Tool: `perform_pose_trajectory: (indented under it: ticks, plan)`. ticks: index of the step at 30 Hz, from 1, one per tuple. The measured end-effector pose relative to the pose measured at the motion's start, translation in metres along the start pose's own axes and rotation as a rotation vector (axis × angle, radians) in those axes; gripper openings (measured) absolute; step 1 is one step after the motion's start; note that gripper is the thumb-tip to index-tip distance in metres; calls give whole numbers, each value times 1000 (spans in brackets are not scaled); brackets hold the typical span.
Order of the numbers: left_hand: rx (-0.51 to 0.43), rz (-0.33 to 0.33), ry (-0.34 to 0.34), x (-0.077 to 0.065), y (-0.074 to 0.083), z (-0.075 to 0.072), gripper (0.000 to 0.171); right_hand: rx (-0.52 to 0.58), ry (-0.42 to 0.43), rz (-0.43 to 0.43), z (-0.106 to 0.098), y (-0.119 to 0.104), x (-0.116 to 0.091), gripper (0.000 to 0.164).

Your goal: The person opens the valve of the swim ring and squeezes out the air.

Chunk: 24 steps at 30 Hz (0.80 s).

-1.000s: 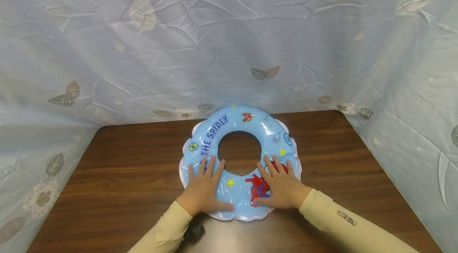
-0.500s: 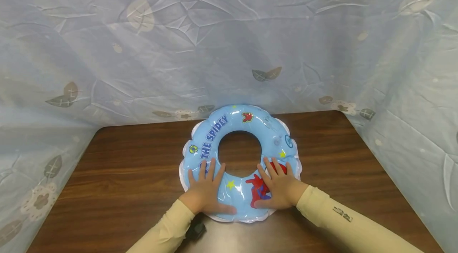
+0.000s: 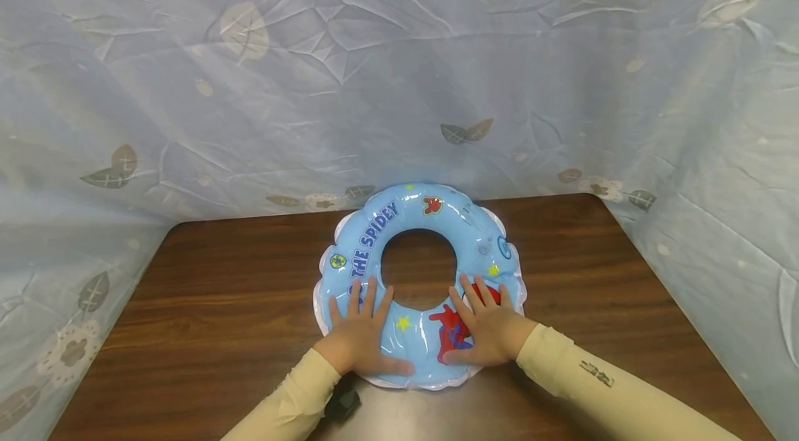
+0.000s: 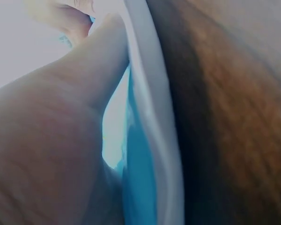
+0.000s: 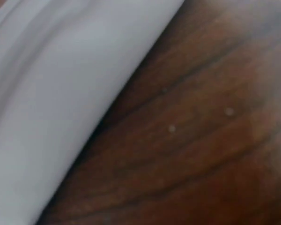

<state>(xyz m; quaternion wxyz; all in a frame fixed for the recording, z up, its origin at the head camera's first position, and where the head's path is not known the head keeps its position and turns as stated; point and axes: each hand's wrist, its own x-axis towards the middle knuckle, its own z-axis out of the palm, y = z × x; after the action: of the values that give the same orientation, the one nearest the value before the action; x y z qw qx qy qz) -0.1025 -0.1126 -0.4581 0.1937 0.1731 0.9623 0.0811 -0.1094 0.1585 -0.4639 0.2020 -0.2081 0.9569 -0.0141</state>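
An inflated blue swim ring (image 3: 424, 351) with a scalloped white edge lies flat on the wooden table, printed with lettering, yellow stars and a red-and-blue figure. On its near left part rests my left hand (image 3: 358, 340), fingers straight and spread. My right hand (image 3: 490, 330) lies spread over the near right part, covering some of the printed figure. In the left wrist view, the left hand (image 4: 51, 122) appears close up against the ring's white rim (image 4: 154, 112). The right wrist view shows a white surface (image 5: 70, 89) beside the wood; the right hand's fingers are not visible there.
The dark wooden table (image 3: 237, 302) extends to both sides of the ring. A pale blue patterned curtain (image 3: 387, 80) hangs behind the table and along both sides. Beneath the left wrist sits a small black object (image 3: 342, 403), mostly hidden.
Both hands stay spread on the swim ring, with only a very slight shift of the hands and the view. The ring remains in place.
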Motion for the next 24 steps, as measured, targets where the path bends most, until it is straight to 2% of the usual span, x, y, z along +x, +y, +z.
perform_pose_trajectory:
  ticks: [4, 10, 15, 19, 21, 24]
  plan:
    - [-17, 1, 14, -2, 0, 0, 134, 18, 14, -25, -2, -1, -3, 123]
    - [19, 25, 103, -4, 3, 0, 132, 46, 21, -43, -14, -2, -9, 118]
    - [17, 6, 151, -12, 12, 4, 129, 90, 50, -108, -22, 9, -11, 112]
    - [-5, 3, 180, -22, 21, 5, 114, 102, 86, -174, -23, 24, -11, 117]
    - [-15, 24, 189, -28, 25, 2, 106, 91, 113, -191, -24, 32, -11, 121]
    - [-33, 99, 194, -33, 24, -5, 93, 68, 174, -205, -29, 44, -13, 123]
